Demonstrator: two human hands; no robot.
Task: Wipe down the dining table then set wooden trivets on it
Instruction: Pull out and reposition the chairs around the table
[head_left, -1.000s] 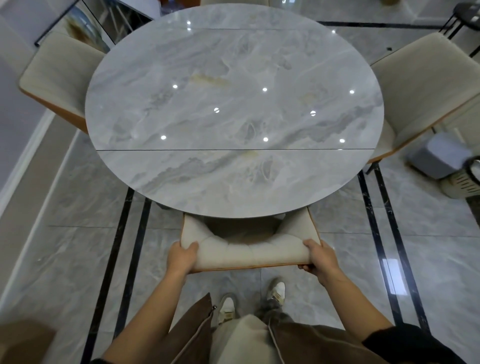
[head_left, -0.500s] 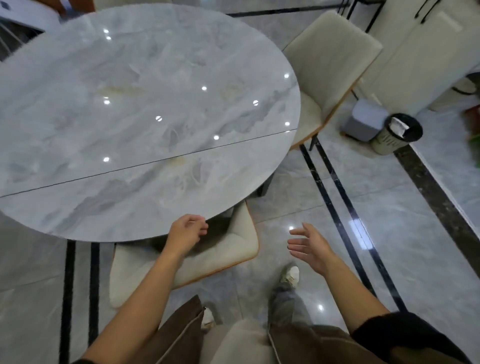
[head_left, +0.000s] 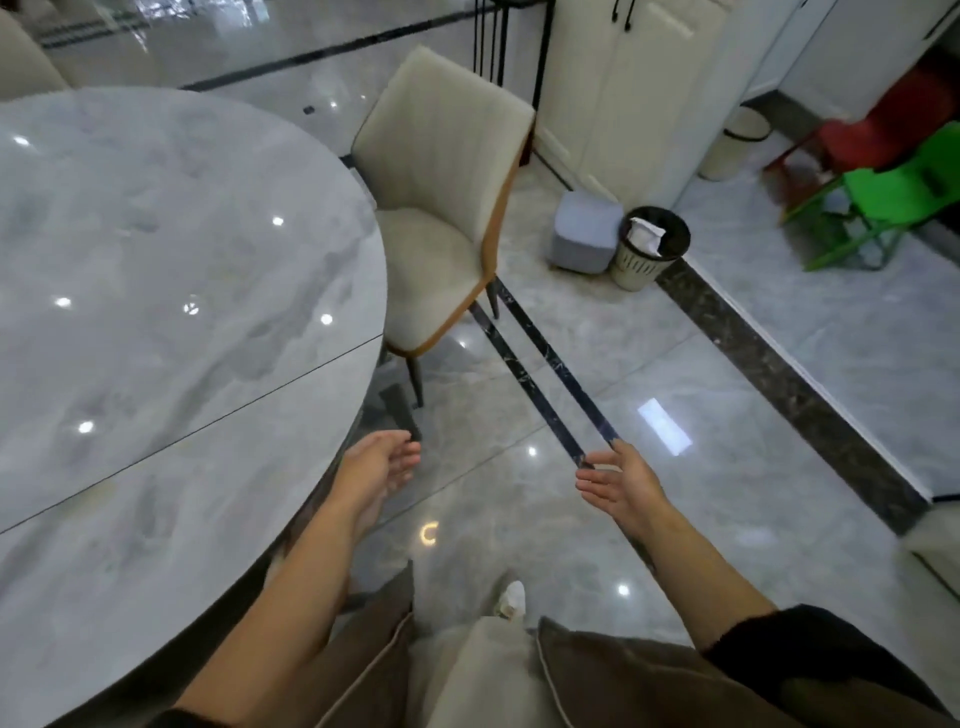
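The dining table (head_left: 156, 312) lies to the left of both my hands in the head view, with its rounded marble rim curving past just beside my left forearm. My left hand (head_left: 376, 467) is the nearer one. It hangs just off the rim, over the floor (head_left: 519, 519), with fingers loosely extended and nothing in them. My right hand (head_left: 618, 480) is well apart from the table, out over the tiles, palm turned inward and fingers spread, also empty.

A dark seam crosses the top, running from the rim ahead of my left hand away to the left. I see no cloth and no wooden trivets here, so I judge the wiping not yet begun and a cloth the first thing to fetch.

Ahead of the hands, a cream chair (head_left: 441, 208) sits against the table's rim. Beyond my right hand, a grey stool (head_left: 587, 231) and a waste bin (head_left: 652, 247) stand side by side. For any reach back to the top, I'd expect the left hand to have the shorter way.
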